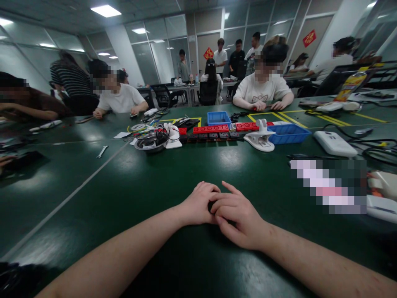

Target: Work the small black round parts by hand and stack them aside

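Just above the green table top, my left hand and my right hand meet in front of me. A small black object shows between them, mostly covered by fingers, and its kind cannot be made out. My left fingers curl around it, with the thumb side toward the other hand. The right fingertips and thumb press in from the right, while one right finger points up and away.
Beyond my hands lie a metal bowl, red socket strips, a white clip base and blue bins. A wrench lies left; a white device and cables sit right. Co-workers sit across the table.
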Tool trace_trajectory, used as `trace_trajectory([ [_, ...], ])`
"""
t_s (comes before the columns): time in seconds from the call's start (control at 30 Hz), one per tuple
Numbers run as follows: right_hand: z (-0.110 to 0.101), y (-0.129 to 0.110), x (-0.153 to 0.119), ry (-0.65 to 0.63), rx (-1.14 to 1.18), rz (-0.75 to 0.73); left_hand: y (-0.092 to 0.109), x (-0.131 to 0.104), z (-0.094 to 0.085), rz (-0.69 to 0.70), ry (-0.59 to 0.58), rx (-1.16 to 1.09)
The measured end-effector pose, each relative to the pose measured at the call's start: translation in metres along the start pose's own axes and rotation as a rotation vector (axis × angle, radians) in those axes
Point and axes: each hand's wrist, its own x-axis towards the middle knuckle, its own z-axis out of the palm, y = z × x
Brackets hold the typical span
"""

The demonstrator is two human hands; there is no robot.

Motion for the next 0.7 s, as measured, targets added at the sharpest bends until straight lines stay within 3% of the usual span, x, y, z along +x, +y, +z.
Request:
trace_trajectory([
  [0.13,-0.003,-0.001,-0.001,-0.04,-0.004,0.022,0.002,-0.002,-0.001,-0.029,-0.016,-0.031],
  [0.3,-0.005,0.009,-0.004,0.063,0.015,0.073,0.006,-0.003,-0.002,-0.087,0.024,-0.048],
  [0.5,0.002,0.026,-0.006,0.137,0.022,0.349,0.015,-0.002,-0.006,-0.148,0.09,-0.002],
  [0.7,0.006,0.027,-0.003,0.052,-0.002,0.405,0.02,-0.002,-0.003,-0.156,0.108,0.039],
])
